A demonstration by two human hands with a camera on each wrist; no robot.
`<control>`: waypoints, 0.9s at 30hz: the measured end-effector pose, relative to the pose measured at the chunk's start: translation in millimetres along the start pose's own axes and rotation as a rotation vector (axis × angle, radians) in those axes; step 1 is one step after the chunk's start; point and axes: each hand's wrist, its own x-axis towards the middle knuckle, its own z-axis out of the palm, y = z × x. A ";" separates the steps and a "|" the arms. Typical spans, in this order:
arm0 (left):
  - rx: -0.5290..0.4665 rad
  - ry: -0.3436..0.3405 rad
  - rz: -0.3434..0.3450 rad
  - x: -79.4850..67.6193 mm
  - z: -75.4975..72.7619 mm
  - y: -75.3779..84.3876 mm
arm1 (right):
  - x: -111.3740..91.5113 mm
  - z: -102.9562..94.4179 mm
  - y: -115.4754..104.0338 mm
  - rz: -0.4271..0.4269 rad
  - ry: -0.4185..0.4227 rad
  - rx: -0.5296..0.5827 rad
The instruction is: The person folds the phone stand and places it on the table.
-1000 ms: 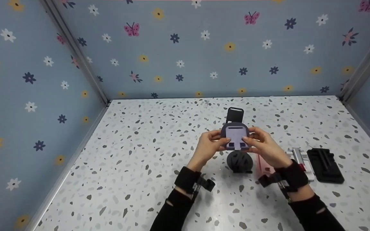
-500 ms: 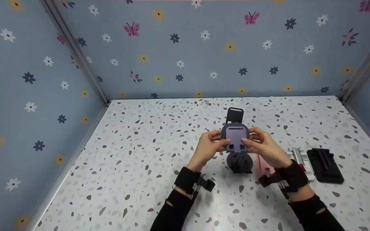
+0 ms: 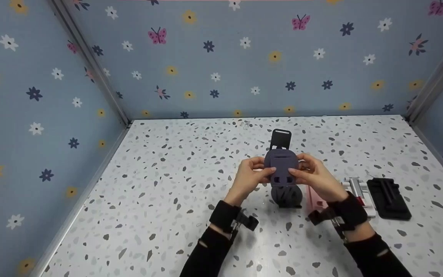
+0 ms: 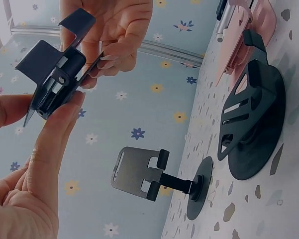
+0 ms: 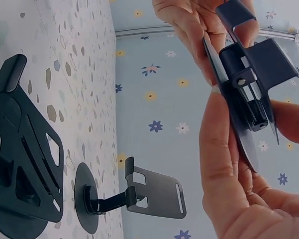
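Note:
A dark purple-blue folding phone stand [image 3: 283, 165] is held up between both hands, above the table. My left hand [image 3: 247, 175] pinches its left edge, thumb on the near face and fingers behind. On the opposite edge, my right hand [image 3: 317, 177] grips it the same way. In the left wrist view the stand [image 4: 57, 74] shows its plate, hinge and lip hooks side-on; the right wrist view shows the same hinge side of the stand [image 5: 244, 79]. Just below the hands sits a dark round-based stand [image 3: 286, 197]. Behind them stands an upright black phone stand [image 3: 281, 138].
Right of the hands, a pink stand [image 3: 315, 200] lies partly hidden by the right wrist. Beside it are a white and silver stand [image 3: 361, 197] and a folded black stand [image 3: 390, 198]. Patterned blue panels [image 3: 229, 69] rise behind the speckled table [image 3: 167, 184] and at its sides.
The held stand's plate has tilted: its face has turned from light lilac to dark, and its lower edge has moved down over the round-based stand. Both hands have stayed nearly in place.

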 end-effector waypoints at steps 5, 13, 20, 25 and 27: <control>-0.021 -0.002 -0.007 0.3 -0.1 0.5 | -0.3 -1.1 -1.5 0.011 0.004 -0.015; -0.044 -0.001 -0.033 0.9 -0.5 2.3 | -2.5 -2.3 -4.8 -0.052 0.034 -0.311; -0.040 0.001 -0.050 -0.1 -3.6 1.5 | -8.2 -1.8 -4.5 -0.158 0.104 -0.593; -0.042 0.005 -0.081 -0.8 -12.5 -3.2 | -12.7 -2.5 4.1 -0.235 0.152 -0.722; -0.020 0.007 -0.088 -1.7 -18.9 -6.0 | -14.9 -3.7 8.0 -0.250 0.180 -0.782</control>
